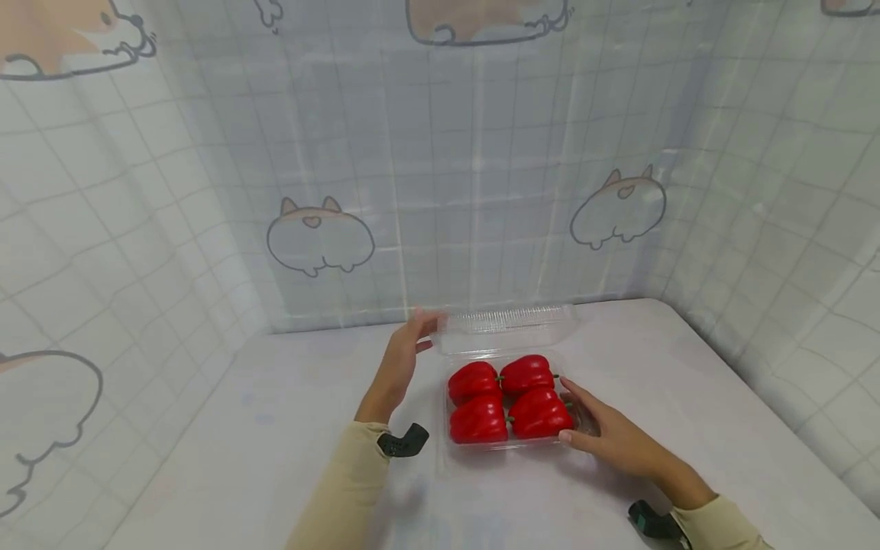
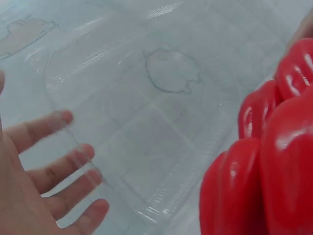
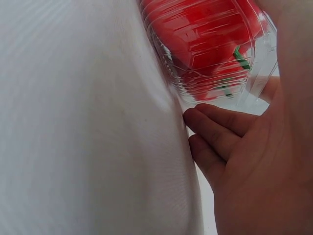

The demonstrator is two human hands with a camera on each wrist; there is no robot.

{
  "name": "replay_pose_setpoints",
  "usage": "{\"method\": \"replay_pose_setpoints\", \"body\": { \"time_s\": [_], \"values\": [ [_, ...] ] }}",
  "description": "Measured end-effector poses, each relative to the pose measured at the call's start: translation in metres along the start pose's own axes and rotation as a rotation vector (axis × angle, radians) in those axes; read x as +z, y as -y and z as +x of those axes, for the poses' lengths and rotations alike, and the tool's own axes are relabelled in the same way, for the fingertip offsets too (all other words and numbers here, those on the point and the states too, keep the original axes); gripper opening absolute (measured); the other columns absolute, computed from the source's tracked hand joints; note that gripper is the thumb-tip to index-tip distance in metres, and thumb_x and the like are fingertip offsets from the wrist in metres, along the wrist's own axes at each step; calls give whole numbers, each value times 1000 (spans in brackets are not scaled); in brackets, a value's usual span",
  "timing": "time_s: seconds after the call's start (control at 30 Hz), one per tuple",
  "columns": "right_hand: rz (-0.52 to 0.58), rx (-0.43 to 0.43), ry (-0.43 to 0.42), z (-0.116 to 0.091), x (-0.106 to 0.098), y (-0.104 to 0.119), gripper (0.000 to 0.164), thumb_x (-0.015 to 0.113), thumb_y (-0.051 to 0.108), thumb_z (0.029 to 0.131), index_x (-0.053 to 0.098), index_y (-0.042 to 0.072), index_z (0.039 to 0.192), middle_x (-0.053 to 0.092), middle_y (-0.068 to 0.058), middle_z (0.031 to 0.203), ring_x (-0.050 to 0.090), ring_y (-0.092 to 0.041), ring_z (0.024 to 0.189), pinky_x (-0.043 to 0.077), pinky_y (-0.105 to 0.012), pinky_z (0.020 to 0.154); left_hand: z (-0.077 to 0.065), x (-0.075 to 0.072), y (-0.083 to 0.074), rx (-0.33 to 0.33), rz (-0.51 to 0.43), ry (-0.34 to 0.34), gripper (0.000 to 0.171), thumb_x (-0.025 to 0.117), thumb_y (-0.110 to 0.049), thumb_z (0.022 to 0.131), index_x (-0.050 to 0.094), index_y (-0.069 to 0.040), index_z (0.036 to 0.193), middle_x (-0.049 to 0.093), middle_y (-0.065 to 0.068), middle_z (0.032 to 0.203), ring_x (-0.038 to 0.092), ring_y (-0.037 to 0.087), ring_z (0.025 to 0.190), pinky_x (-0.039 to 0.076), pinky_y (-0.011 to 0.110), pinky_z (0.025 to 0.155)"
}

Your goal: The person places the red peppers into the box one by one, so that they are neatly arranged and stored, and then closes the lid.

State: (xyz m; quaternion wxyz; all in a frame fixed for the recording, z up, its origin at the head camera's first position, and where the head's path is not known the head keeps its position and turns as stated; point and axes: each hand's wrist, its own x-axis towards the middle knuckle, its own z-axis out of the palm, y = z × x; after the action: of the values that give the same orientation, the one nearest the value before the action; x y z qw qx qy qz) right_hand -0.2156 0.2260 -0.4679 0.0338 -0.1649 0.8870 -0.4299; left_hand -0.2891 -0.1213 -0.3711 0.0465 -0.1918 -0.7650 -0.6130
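Several red bell peppers [image 1: 479, 418] with green stems lie in a clear plastic clamshell box [image 1: 509, 445] on the table. Its see-through lid [image 1: 509, 336] is raised at the far side. At the lid's left edge is my left hand [image 1: 402, 355]; the left wrist view shows its fingers [image 2: 54, 176] spread and nearly straight against the lid [image 2: 132, 122]. My right hand [image 1: 619, 439] holds the box's right end, thumb at the near corner and forefinger farther back. In the right wrist view the other fingers [image 3: 215, 134] bend beside the ribbed wall.
The white table [image 1: 309, 382] has its far edge against a hanging sheet [image 1: 474, 191] printed with grid lines and cartoon animals. Similar sheets stand at left and right. A dark wrist device [image 1: 404, 441] sits on the left sleeve, another [image 1: 653, 521] on the right.
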Motion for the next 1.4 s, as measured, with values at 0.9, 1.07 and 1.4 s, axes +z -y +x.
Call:
{"method": "replay_pose_setpoints", "body": {
  "time_s": [0.9, 1.07, 1.4],
  "values": [
    [-13, 100, -7, 3, -2, 5, 99, 70, 55, 86, 21, 10, 160, 32, -19, 159, 30, -43, 144, 32, -64, 109, -67, 11, 18, 135, 241, -31, 23, 56, -32, 103, 68, -28, 123, 58, -12, 136, 51, 14, 129, 51, 42, 99],
    [-2, 79, -26, 2, -3, 6, 97, 71, 54, 86, 20, 18, 161, 37, -17, 156, 39, -41, 139, 36, -65, 106, -75, 17, 26, 177, 260, -64, 21, 59, -27, 102, 70, -24, 120, 61, -12, 132, 54, 12, 126, 51, 41, 98],
    [8, 74, -26, -1, -1, 3, 95, 71, 52, 88, 20, 19, 161, 43, -18, 152, 45, -41, 135, 46, -59, 100, -90, 27, 43, 196, 221, -124, 18, 64, -17, 99, 74, -15, 114, 62, -2, 128, 57, 17, 120, 53, 40, 95]
  ]
}}
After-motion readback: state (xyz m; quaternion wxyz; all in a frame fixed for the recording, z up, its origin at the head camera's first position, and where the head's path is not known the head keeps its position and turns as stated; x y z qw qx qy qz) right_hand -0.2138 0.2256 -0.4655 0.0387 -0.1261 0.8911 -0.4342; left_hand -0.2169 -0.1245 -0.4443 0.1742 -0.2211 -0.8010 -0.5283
